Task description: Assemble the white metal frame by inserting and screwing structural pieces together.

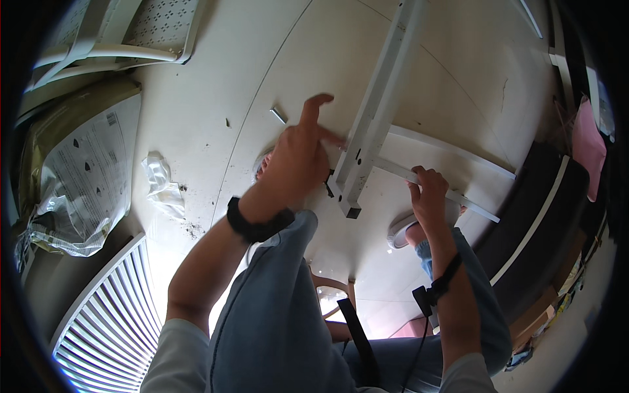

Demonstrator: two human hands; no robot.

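Clasped around a thin white rail (440,185), the right hand (429,196) has its fingers curled over the top of the bar, close to where that rail meets a thicker white metal beam (377,111). Left hand (298,157), by contrast, grips nothing that can be seen: its index finger is raised and bent, the other fingers reach toward the lower end of the beam, and the fingertips lie at or just beside a small dark fitting (329,187) on the beam's side; whether they pinch it cannot be told. Both wrists carry dark bands, and a thin cable hangs from the right one. Running from the top of the view down to the middle, the beam ends in an open square section between the two hands, above the pale floor (216,118). A second white rail lies just beyond the held one, roughly parallel to it. Loose on the floor near the left hand sits a small metal piece (278,115). Farther left lie a crumpled clear plastic wrapper (160,183), a bag holding a printed sheet (85,177), and white perforated panels (151,26). Blue-jeaned knees fill the lower centre, and a slatted white panel (111,308) occupies the lower left.
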